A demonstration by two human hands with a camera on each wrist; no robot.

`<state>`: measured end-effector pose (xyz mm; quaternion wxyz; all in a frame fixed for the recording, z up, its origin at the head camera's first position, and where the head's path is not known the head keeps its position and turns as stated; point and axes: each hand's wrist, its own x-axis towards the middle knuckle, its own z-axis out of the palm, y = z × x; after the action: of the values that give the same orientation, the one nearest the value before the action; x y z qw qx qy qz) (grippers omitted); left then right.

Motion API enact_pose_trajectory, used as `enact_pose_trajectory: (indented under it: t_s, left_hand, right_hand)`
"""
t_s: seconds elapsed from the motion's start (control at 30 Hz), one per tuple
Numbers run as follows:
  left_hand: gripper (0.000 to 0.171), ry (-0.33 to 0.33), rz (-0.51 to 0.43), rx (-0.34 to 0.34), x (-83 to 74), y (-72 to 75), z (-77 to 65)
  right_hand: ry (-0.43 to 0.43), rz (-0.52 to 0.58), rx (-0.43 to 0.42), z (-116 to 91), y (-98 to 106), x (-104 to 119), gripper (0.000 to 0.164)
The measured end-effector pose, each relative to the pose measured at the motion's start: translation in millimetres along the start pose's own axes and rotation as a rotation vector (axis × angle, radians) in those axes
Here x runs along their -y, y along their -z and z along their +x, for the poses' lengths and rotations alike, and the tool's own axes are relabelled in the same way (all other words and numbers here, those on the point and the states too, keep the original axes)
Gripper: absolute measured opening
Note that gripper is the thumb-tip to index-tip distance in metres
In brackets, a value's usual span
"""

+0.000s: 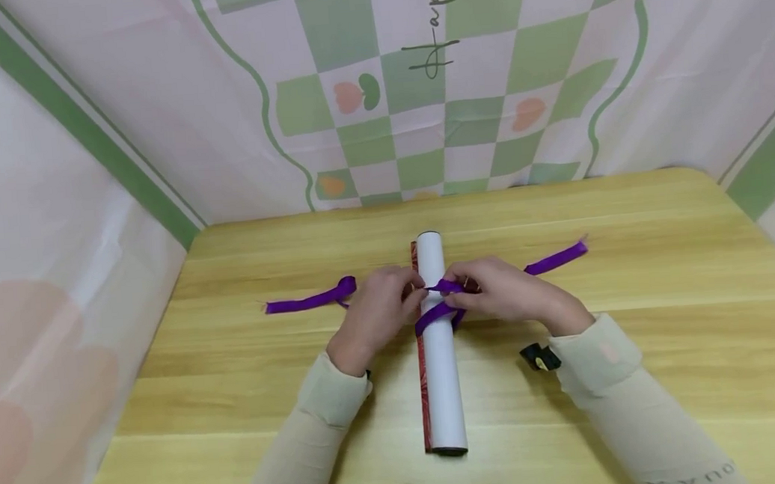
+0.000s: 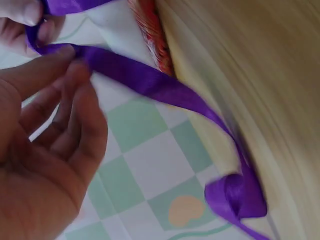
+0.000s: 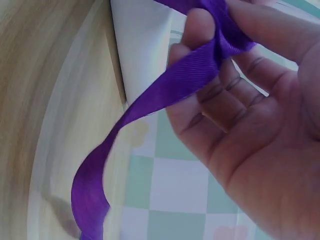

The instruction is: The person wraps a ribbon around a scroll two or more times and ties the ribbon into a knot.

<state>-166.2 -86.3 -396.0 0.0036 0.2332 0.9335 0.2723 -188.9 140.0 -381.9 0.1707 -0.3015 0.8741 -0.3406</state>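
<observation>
A white rolled scroll (image 1: 443, 388) with dark ends lies lengthwise on the table, a red patterned strip (image 1: 424, 389) along its left side. Purple ribbon (image 1: 437, 315) passes around its middle. Just left of the roll, my left hand (image 1: 380, 306) pinches the ribbon between thumb and index finger; its loose tail runs left with a curl (image 2: 240, 197) in it. From the right side, my right hand (image 1: 499, 290) holds a ribbon loop (image 3: 220, 47) between thumb and fingertips. The other tail (image 1: 557, 258) trails off to the right. The hands' fingers partly hide where the ribbon pieces cross.
Light wood table (image 1: 207, 464) carries the roll. Behind it hangs a white cloth (image 1: 469, 64) with green checks and hearts, and another cloth panel (image 1: 60, 295) stands at the left. A black strap piece (image 1: 540, 357) sits by the right cuff.
</observation>
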Motion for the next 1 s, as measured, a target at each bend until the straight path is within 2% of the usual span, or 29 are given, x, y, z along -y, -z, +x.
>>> enact_pose_trajectory:
  t_s: [0.13, 0.27, 0.37, 0.5, 0.6, 0.7, 0.77, 0.83, 1.0]
  left_hand:
    - [0.024, -0.099, -0.100, 0.102, -1.7, -3.0, 1.0]
    - [0.032, -0.108, -0.091, 0.178, -2.7, -5.8, -0.1]
    - [0.030, -0.087, -0.091, 0.182, -3.2, -7.0, -0.5]
    - [0.023, -0.058, -0.172, 0.165, -2.9, -7.2, -1.0]
    - [0.034, -0.056, -0.211, 0.143, -2.3, -8.2, -0.8]
    - [0.048, -0.070, -0.199, 0.119, -1.9, -10.0, 0.4]
    - [0.049, -0.079, -0.200, 0.116, -1.5, -10.8, 1.4]
    - [0.044, -0.072, -0.235, 0.134, -1.3, -10.3, 1.5]
    - [0.033, -0.025, -0.395, 0.226, -1.1, -5.7, -0.5]
  right_hand:
    - [0.018, -0.014, -0.040, -0.7, 0.7, 0.7, 0.009]
    - [0.022, -0.017, -0.056, -0.8, 1.7, 1.4, 0.007]
    - [0.021, -0.009, -0.058, -0.7, 1.8, 1.7, 0.006]
    - [0.017, 0.007, -0.061, -0.7, 2.5, 1.7, 0.006]
    - [0.019, 0.018, -0.060, -1.1, 3.3, 2.0, 0.006]
    - [0.027, 0.034, -0.055, -1.4, 3.7, 2.2, 0.006]
    - [0.024, 0.045, -0.053, -1.6, 4.3, 2.1, 0.006]
    - [0.011, 0.051, -0.052, -2.1, 5.7, 1.8, 0.007]
    - [-0.036, 0.053, -0.048, -2.9, 8.2, 0.7, 0.009]
